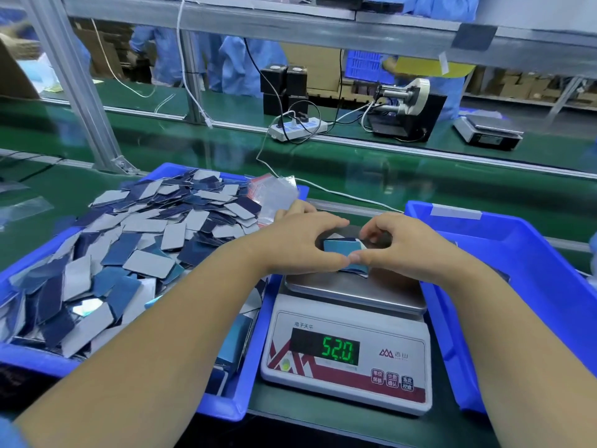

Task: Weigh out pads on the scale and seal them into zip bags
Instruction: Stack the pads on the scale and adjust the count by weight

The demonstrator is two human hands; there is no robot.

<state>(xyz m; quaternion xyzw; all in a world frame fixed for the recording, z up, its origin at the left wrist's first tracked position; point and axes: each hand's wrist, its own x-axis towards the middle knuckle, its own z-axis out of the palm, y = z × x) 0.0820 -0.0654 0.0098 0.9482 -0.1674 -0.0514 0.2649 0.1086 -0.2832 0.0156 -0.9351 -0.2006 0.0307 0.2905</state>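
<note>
A white digital scale [347, 360] stands in front of me, its green display reading 52.0. On its steel pan [355, 291] lies a small stack of blue pads [340, 248]. My left hand [303, 242] grips the stack from the left with fingers and thumb curled round it. My right hand [403, 245] pinches it from the right, and the two thumbs meet at the front. A blue bin [255, 344] on the left holds a heap of several loose blue and grey pads [145, 250]. Clear zip bags [274, 195] lie at its far right corner.
A second blue bin [504, 286] stands to the right of the scale. Beyond runs a green conveyor belt [355, 176] with a power strip [298, 127], a tape dispenser [403, 108] and another scale [487, 132]. An aluminium post [77, 92] rises at the left. People in blue coats stand behind.
</note>
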